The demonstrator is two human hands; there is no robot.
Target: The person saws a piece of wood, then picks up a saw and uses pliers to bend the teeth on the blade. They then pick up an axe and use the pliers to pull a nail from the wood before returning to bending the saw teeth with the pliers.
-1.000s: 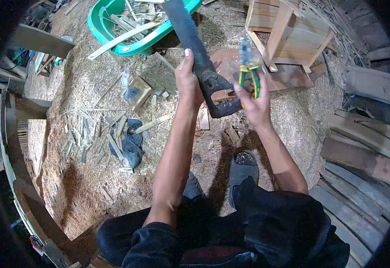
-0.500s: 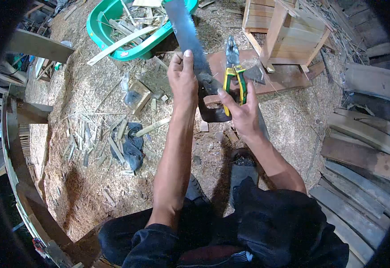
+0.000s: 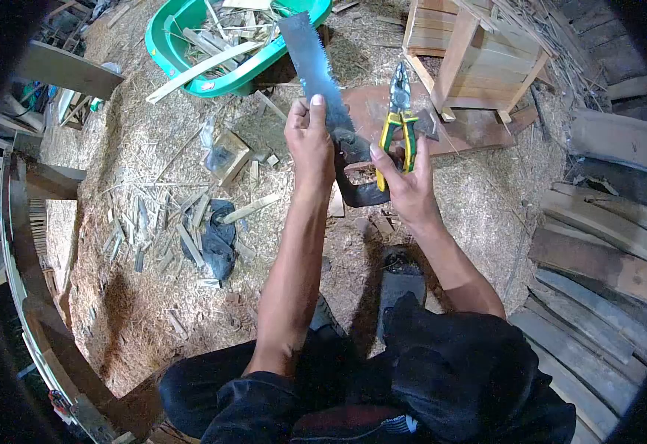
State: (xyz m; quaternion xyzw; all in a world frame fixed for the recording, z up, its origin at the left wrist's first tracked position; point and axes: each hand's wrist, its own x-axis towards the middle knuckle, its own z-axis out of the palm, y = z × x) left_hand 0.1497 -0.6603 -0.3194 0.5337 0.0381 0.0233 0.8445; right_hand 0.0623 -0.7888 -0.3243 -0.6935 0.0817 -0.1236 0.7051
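Note:
My left hand [image 3: 311, 144] is closed around the lower blade of a handsaw [image 3: 307, 55], thumb flat on the metal. The toothed edge faces right and the blade slants up to the left. Below my fist, the saw's dark handle [image 3: 364, 195] curves toward my right hand. In my right hand [image 3: 412, 189] are combination pliers [image 3: 396, 133] with yellow and green grips, jaws pointing up. My right fingers are wrapped around the grips, close beside the saw handle. Behind the pliers shows a flat grey metal piece [image 3: 428, 126], partly hidden.
A green tub [image 3: 249, 79] of wood scraps stands at the far left. A wooden crate-like piece [image 3: 486, 70] sits at the far right by a reddish board [image 3: 479, 137]. Planks [image 3: 605, 255] lie along the right. Offcuts and a dark cloth [image 3: 218, 240] lie on the shavings.
Both hands have shifted slightly right, and the saw's tip is lower in view. The pliers have turned a little, so their jaws now look narrower and point more to the right.

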